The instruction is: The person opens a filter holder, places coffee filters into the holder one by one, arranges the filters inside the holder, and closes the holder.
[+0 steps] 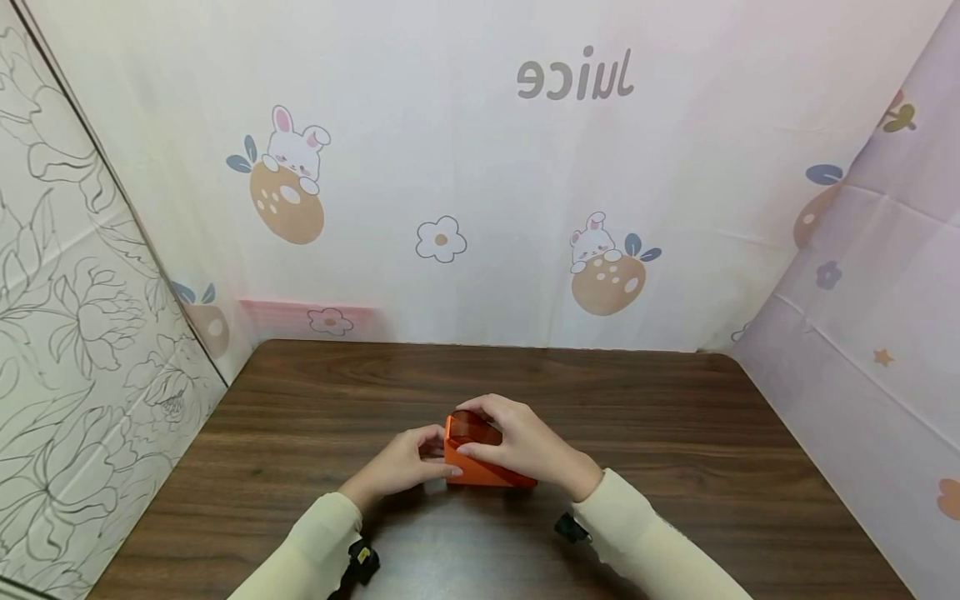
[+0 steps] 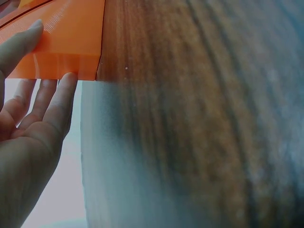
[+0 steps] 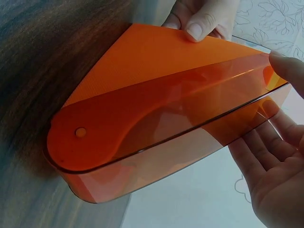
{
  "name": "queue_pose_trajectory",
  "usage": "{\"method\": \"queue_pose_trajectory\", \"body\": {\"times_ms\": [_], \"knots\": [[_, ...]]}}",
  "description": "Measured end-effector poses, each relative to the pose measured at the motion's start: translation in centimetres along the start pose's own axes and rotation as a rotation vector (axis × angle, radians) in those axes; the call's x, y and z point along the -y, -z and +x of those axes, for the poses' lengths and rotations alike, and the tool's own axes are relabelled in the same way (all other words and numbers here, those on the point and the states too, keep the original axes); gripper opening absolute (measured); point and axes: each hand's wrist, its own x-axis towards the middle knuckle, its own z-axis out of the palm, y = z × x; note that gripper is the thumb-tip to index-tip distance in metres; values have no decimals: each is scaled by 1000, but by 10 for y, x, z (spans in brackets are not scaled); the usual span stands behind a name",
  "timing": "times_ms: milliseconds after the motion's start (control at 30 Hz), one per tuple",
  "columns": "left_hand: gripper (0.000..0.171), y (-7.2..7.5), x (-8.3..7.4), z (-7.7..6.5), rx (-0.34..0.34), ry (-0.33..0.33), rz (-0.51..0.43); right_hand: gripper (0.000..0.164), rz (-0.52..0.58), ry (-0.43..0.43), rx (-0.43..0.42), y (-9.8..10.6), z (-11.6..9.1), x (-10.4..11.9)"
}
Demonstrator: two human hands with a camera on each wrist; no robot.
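An orange, wedge-shaped plastic box (image 1: 487,475) stands on the dark wooden table (image 1: 637,400). Its see-through orange cover (image 3: 95,152) turns on a round pin (image 3: 80,132) at the low end, in the right wrist view. At the tall end my left hand (image 1: 401,465) holds the box, its thumb (image 2: 23,42) on the slanted side face and its fingertips at the end wall. My right hand (image 1: 532,446) reaches over the top and grips the cover near its free end, thumb on the near side and fingers on the far side.
Small black devices (image 1: 363,560) sit at both wrists, below the cream sleeves (image 1: 637,533). Behind the table hangs a pale printed cloth (image 1: 495,167). A flower-patterned panel (image 1: 82,375) rises along the left side, another pale cloth (image 1: 870,333) along the right.
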Motion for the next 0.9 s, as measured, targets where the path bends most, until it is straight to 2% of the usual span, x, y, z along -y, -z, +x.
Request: {"method": "queue_pose_trajectory", "body": {"times_ms": [367, 567, 900], "knots": [[30, 0, -1, 1, 6, 3, -27, 50, -10, -11, 11, -3, 1, 2], [29, 0, -1, 0, 10, 6, 0, 50, -18, -11, 7, -4, 1, 1], [29, 0, -2, 0, 10, 3, -8, 49, -5, -31, 20, -3, 1, 4]]}}
